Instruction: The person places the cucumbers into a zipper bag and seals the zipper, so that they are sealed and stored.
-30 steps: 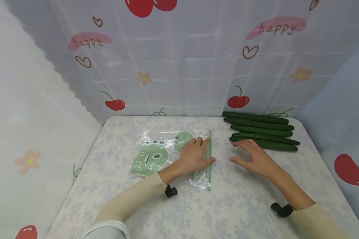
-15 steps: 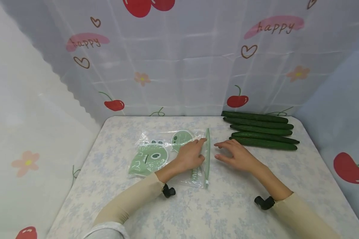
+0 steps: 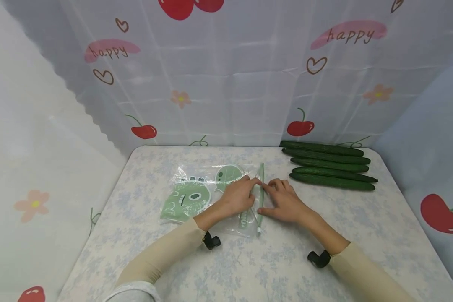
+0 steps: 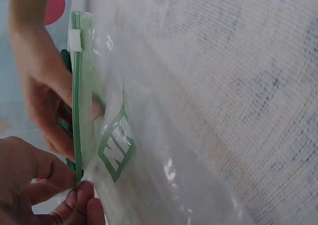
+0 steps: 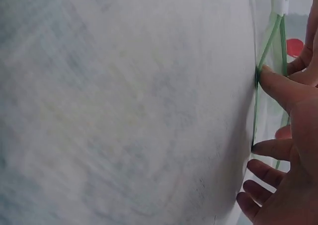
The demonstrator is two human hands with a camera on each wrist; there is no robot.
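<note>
1. Left of the middle of the worktop (image 3: 219,272), toward its far edge, lies a clear zip bag (image 3: 190,201) with green cartoon prints, its green strip (image 4: 76,101) facing the worktop's right edge.
2. The left hand (image 3: 235,197) has thumb and fingers together, pinching the far part of the strip. The right hand (image 3: 285,203) has its fingers apart, with thumb and forefinger touching the strip; whether any fingertip is inside the bag I cannot tell.
3. The step in hand looks to be parting the bag's mouth: in the right wrist view the strip splits in two beyond the white slider (image 4: 75,39), which sits at the near end.
4. The next move, as I judge it, calls for keeping that pinch while the right fingers take one side of the strip and draw it away from the other. The thin film could cling or crease, and might slip from a light touch.
5. Five cucumbers (image 3: 329,165) lie side by side at the worktop's far right corner. The nearest is just beyond the right hand, apart from it, so they do not block the mouth.
6. Behind the far edge hangs a printed curtain (image 3: 226,84).
</note>
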